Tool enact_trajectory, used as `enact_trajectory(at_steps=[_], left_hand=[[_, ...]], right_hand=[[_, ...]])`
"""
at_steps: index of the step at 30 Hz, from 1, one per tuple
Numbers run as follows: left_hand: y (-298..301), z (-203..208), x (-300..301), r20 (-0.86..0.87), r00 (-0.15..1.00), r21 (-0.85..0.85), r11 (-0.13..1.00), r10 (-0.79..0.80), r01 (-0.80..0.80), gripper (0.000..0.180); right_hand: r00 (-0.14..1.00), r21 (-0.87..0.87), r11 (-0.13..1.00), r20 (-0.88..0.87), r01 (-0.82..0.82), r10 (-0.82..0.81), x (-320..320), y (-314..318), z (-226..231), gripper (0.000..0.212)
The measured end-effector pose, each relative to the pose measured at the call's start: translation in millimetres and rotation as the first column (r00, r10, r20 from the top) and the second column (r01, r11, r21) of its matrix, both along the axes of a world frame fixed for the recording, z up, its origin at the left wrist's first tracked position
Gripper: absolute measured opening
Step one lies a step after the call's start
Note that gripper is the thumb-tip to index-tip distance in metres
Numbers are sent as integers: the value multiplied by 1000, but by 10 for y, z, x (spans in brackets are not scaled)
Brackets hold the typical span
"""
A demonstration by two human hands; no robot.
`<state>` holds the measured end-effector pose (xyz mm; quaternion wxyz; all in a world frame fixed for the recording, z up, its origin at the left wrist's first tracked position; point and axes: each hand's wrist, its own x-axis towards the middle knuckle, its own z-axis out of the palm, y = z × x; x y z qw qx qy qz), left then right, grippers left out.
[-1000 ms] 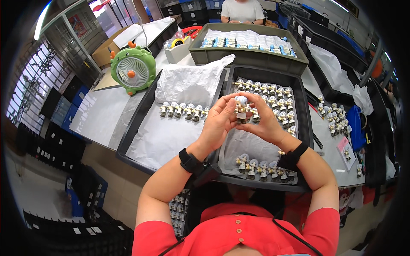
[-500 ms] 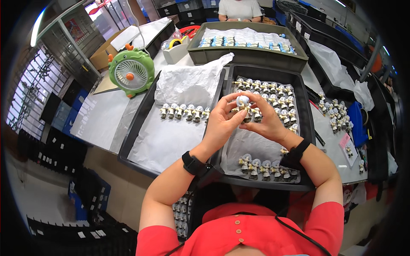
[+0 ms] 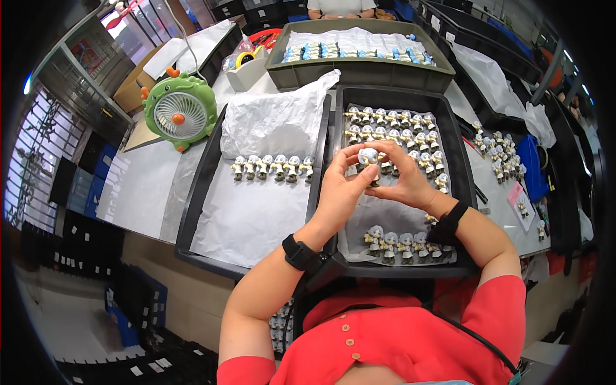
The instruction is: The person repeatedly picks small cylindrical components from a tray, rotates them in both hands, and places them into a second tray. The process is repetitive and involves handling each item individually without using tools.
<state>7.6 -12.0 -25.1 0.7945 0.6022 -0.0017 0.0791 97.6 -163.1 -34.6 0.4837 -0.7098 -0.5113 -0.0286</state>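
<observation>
Between both hands, over the right-hand black tray (image 3: 398, 270), is a small figurine (image 3: 368, 157) with pale blue-grey hair and a light body. My left hand (image 3: 343, 189) grips it from the left, thumb against its front. My right hand (image 3: 407, 183) closes round its other side with curled fingers. Rows of similar figurines (image 3: 405, 137) stand or lie on paper at the far end of that tray, and another row (image 3: 405, 246) is at its near end. In the left-hand black tray (image 3: 186, 221), one row of figurines (image 3: 279, 167) lies across white paper.
A green fan (image 3: 178, 115) stands at the left. Behind the trays sits an olive bin (image 3: 359, 76) with blue-haired figurines. Loose figurines (image 3: 500, 157) and a blue container (image 3: 534, 170) are at the right. Another person (image 3: 341, 8) is at the far side.
The view has shifted slightly, so the trays and fan appear moved left and up. Both hands still hold the figurine, which is turned a little.
</observation>
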Motion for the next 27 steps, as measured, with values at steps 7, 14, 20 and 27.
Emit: enact_trajectory(at_steps=[7,14,20,27], left_hand=[[35,4,-2,-71,987,-350,930,-145,111,41],[-57,-5,-23,-80,984,-270,954,-158,131,35],[-37,75,-71,-86,968,-130,966,-236,224,34],[4,101,-20,54,943,-407,855,-328,320,42]], right_hand=[[998,39,998,-56,44,-41,-46,35,18,70],[955,55,994,277,89,-101,-152,79,168,71],[959,63,998,282,26,-43,-229,28,237,82],[981,176,984,183,38,-70,-176,52,218,72]])
